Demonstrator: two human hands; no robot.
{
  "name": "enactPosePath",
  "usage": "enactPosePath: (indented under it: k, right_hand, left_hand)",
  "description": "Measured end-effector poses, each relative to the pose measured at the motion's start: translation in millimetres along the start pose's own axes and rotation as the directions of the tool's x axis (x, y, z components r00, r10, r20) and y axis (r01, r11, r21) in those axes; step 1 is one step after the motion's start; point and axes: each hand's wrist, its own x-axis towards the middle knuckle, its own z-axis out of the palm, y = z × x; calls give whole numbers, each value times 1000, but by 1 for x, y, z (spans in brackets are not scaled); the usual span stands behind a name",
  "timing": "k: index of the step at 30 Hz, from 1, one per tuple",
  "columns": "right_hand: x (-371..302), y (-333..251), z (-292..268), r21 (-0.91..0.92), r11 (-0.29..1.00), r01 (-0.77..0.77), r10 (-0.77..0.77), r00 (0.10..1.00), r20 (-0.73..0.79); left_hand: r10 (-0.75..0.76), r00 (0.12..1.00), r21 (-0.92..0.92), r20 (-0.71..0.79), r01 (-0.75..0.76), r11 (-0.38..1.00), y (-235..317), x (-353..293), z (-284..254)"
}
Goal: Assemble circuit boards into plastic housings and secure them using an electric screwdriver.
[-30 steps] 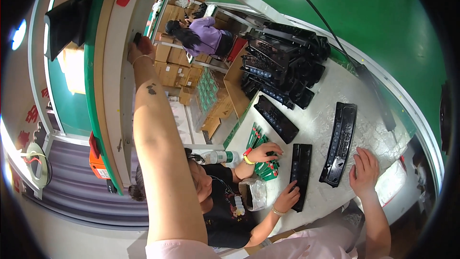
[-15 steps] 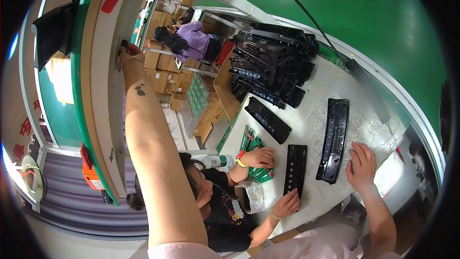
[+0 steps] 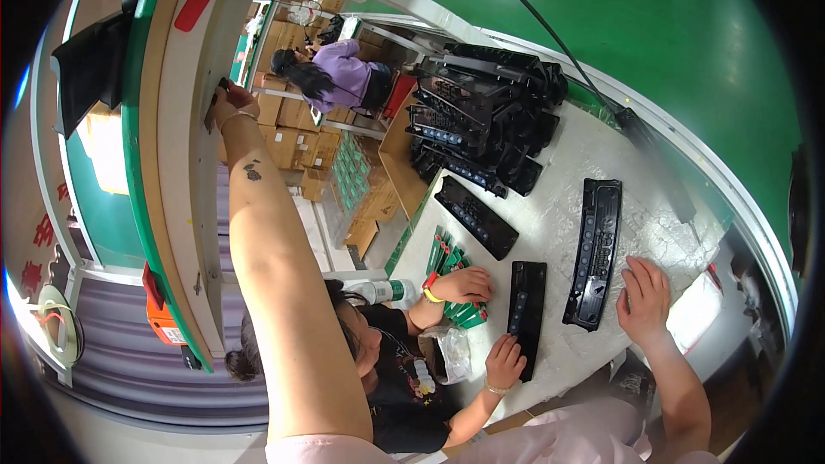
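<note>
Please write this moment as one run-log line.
left hand: raised at white beam | right hand: beside long black panel | co-worker's hand: at second black panel

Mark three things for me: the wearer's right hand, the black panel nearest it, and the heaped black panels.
Right hand [image 3: 644,301]: head view, back of hand.
Nearest black panel [image 3: 592,251]: head view, middle of its face.
Heaped black panels [image 3: 481,119]: head view, middle of heap.
</note>
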Motion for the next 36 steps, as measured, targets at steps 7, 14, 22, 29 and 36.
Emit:
enactPosePath:
  k: [7,14,22,29,36]
  right_hand:
    - [6,2,2,14,1000,-6,6,1000,16]
    - [-1,2,-1,-5,1000,14,-14,1000,18]
    - [-8,1,-1,12,999,39,-37,993,-108]
    - [31,-59,-41,737,652,-180,219,975,45]
    - [24,-188,-84,879,-333,-342,-231,933,276]
  left_hand:
    - [19,1000,18,15,-19,1000,-19,-38,9]
    - [-14,1000,-28,16,14,1000,-107,-127,64]
    - [11,946,384,324,-142,912,-113,-345,74]
    - [247,892,305,378,-372,877,-66,-418,44]
    - [428,842,296,327,-522,800,1,-481,-16]
